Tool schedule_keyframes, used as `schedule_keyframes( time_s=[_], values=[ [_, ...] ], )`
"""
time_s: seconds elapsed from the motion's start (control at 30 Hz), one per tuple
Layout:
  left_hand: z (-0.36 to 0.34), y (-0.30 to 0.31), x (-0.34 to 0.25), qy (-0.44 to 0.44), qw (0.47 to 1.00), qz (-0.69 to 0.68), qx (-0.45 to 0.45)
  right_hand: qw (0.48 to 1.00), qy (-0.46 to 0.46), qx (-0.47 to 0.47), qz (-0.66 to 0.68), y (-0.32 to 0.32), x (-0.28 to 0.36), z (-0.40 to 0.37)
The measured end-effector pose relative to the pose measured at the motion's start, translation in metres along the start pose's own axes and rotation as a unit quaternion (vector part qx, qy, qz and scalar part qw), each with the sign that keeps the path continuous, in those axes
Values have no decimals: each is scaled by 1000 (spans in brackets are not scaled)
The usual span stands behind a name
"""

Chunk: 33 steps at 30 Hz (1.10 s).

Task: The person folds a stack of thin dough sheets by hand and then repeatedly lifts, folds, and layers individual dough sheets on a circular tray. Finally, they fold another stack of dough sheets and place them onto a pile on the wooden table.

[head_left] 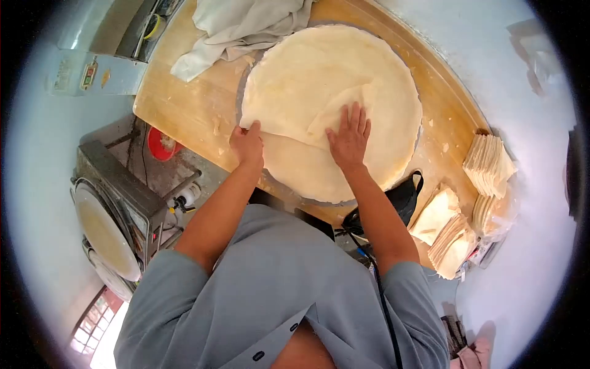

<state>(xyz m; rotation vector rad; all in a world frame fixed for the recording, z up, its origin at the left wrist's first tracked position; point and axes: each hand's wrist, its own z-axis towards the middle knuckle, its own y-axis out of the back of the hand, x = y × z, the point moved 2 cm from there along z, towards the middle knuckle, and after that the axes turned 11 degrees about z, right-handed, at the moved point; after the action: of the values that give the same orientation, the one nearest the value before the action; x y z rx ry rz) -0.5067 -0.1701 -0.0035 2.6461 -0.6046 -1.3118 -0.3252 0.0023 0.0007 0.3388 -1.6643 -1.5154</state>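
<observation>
Dough could rip by left hand if tugged – it seems pinched there – right hand lies open, flat.

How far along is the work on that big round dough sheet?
Already done, it seems: the large, round, pale dough sheet lies spread out. In hand: the left hand pinches its edge; the right hand lies flat on it. Likely left: smoothing the visible seam between the hands and the overlapping patch.
</observation>
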Motion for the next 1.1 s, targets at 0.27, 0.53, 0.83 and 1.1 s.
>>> schedule_keyframes(
  time_s=[0.27, 0.53, 0.83, 1.1],
  values=[
    [-30, -14, -22, -290, 948, 133, -11, 962, -38, 92, 255, -12, 38, -28],
    [-89, -99, -21, -663, 568, 398, 282, 680, -422, 7, 599, 28, -12, -22],
    [-48, -110, -13, -626, 536, 512, 243, 930, -325, 12, 174, 9, -28, -27],
    [-35, -109, -12, -612, 533, 517, 270, 904, -362, -76, 214, 16, -38, -21]
  ],
)
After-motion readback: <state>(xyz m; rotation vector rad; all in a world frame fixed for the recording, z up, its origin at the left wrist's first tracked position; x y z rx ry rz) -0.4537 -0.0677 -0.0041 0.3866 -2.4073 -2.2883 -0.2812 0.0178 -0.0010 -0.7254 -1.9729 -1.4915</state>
